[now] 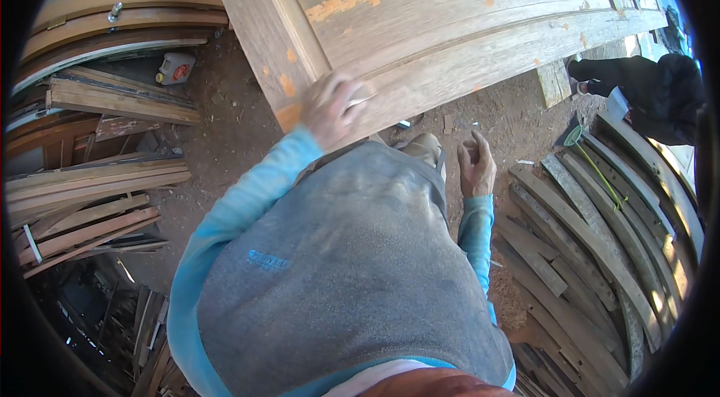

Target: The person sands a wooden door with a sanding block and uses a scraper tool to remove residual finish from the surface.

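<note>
Grey shirt (345, 277), blue lettering (268, 260); left fingers (340, 86) grasping pale piece (363, 97) on door (480, 52); right fingers (475, 148) loose.

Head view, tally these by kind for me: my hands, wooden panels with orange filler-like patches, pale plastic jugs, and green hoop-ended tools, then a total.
Hands: 2 (left hand, right hand)
Orange-patched wooden panel: 1
Pale plastic jug: 1
Green hoop-ended tool: 1
Total: 5
</note>
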The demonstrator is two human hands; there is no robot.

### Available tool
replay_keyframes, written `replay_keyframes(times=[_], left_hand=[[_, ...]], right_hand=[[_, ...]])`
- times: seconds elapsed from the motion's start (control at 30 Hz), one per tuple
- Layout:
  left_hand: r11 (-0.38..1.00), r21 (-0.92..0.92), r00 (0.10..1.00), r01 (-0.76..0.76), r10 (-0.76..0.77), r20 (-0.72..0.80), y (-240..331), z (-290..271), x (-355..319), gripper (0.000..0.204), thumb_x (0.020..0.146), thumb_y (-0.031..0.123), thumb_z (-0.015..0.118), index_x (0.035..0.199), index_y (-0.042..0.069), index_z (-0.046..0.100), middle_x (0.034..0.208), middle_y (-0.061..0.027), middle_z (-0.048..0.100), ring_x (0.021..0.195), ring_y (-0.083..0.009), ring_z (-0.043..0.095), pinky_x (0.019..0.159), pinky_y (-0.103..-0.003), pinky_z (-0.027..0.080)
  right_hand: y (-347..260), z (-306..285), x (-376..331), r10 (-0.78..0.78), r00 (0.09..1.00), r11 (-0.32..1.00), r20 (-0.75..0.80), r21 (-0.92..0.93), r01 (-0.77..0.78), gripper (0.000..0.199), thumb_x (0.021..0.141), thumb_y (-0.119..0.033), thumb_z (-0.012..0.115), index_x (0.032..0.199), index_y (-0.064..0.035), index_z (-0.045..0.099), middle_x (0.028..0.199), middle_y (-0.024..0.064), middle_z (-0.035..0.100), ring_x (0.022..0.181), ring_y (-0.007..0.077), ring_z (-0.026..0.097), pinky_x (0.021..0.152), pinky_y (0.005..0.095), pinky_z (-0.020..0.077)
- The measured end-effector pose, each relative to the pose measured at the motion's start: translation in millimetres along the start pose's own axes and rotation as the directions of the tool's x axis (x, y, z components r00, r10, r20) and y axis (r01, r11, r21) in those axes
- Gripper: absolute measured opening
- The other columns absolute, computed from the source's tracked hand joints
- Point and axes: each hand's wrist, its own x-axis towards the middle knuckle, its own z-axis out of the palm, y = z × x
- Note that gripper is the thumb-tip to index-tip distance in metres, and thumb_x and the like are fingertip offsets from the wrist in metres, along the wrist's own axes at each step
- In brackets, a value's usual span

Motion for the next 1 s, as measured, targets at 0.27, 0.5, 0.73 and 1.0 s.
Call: replay_keyframes(times=[0.27, 0.5, 0.73, 1.0], left_hand=[[0.985, -0.173, 1.0, 0.017, -0.017, 0.001, 15.7, 45.8, 64.2, 0.034, 0.089, 0.017, 0.075, 0.118, 0.004, 0.063, 0.11, -0.0155, 0.059, 0.101, -0.0342, 0.063, 0.086, -0.044, 0.053], [0.985, -0.07, 0.985, 0.155, -0.149, 0.084, -20.0, -6.6, 23.6, 0.038, 0.088, 0.011, 0.077, 0.123, 0.004, 0.064, 0.113, -0.0136, 0.06, 0.103, -0.0314, 0.064, 0.087, -0.04, 0.054], [0.975, -0.129, 0.979, 0.181, -0.166, 0.119, -16.4, -2.5, 28.4, 0.039, 0.086, 0.007, 0.078, 0.123, 0.004, 0.064, 0.114, -0.013, 0.06, 0.105, -0.0307, 0.063, 0.087, -0.039, 0.053], [0.994, -0.068, 0.996, 0.088, -0.086, 0.039, 0.4, 13.1, 44.6, 0.042, 0.084, 0.009, 0.079, 0.123, 0.006, 0.065, 0.112, -0.0134, 0.061, 0.105, -0.0324, 0.062, 0.09, -0.042, 0.052]], right_hand=[[6.2, -16.8, 23.1, 0.005, 1.0, 0.994, -0.023, 0.107, -0.002, 0.04, 0.095, -0.011, 0.07, 0.133, -0.0037, 0.062, 0.098, 0.0083, 0.072, 0.084, 0.015, 0.069, 0.08, 0.0308, 0.0562], [47.3, -62.6, 69.7, -0.032, 0.993, 0.996, -0.112, 0.08, 0.041, 0.039, 0.096, -0.01, 0.069, 0.133, -0.0034, 0.061, 0.099, 0.0098, 0.072, 0.083, 0.0174, 0.07, 0.076, 0.0312, 0.0564], [37.4, -66.9, 83.4, -0.071, 0.994, 0.996, -0.089, 0.049, 0.075, 0.04, 0.095, -0.011, 0.07, 0.134, -0.0048, 0.061, 0.099, 0.0096, 0.072, 0.085, 0.0178, 0.07, 0.076, 0.0324, 0.0567], [19.8, -40.5, 75.8, -0.116, 0.981, 0.992, -0.153, 0.024, 0.121, 0.041, 0.095, -0.009, 0.069, 0.135, -0.0048, 0.061, 0.103, 0.0109, 0.071, 0.084, 0.0198, 0.07, 0.075, 0.033, 0.0567]])
